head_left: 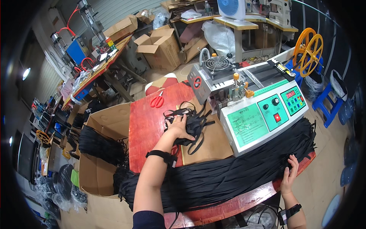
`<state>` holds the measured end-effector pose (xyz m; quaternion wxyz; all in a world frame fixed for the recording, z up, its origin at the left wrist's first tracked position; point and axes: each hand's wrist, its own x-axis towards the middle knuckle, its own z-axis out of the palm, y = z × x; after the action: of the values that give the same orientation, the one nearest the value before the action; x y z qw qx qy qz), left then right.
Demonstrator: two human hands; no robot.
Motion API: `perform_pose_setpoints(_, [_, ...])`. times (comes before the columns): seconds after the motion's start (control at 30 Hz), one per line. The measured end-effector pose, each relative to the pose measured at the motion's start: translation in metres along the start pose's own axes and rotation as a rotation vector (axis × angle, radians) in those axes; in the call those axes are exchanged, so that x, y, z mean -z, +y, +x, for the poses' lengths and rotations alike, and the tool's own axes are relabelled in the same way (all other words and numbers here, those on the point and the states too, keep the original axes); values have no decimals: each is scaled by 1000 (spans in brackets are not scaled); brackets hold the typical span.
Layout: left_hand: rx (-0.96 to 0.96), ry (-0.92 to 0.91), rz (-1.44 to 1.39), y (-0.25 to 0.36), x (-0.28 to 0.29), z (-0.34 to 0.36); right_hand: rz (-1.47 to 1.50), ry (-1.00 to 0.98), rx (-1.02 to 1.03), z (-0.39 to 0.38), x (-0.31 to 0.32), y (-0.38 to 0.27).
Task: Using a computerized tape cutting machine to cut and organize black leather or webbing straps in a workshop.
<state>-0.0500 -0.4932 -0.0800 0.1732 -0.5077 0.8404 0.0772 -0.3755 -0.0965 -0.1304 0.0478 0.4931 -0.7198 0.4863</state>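
My left hand lies with spread fingers on a loose heap of short black straps, which rests on a brown cardboard sheet. A long, thick bundle of black straps stretches along the near side of the red table. At the bundle's right end, my right hand touches its near edge, fingers extended and thumb apart. Red-handled scissors lie toward the table's far left. Just beyond the bundle stands a white and green strap-cutting machine with knobs and a lit display.
An open cardboard box holding more black straps stands against the table's left side. Yellow reels rise behind the machine. On the floor at right is a blue stool. Another open carton sits farther back, below a white fan.
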Motion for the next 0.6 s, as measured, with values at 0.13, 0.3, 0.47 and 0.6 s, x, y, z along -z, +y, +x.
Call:
perform_pose_setpoints(0.13, [-2, 50, -42, -31, -7, -20, -35, -32, -18, 1, 0, 0])
perform_pose_setpoints(0.3, [24, 22, -44, -96, -23, -68, -30, -48, -15, 1, -2, -2])
perform_pose_setpoints(0.47, [94, -117, -103, -136, -1, -107, -48, -31, 9, -2, -1, 4])
perform_pose_setpoints(0.6, [-228, 274, -326, -115, 0, -85, -60, -57, 15, -3, -1, 4])
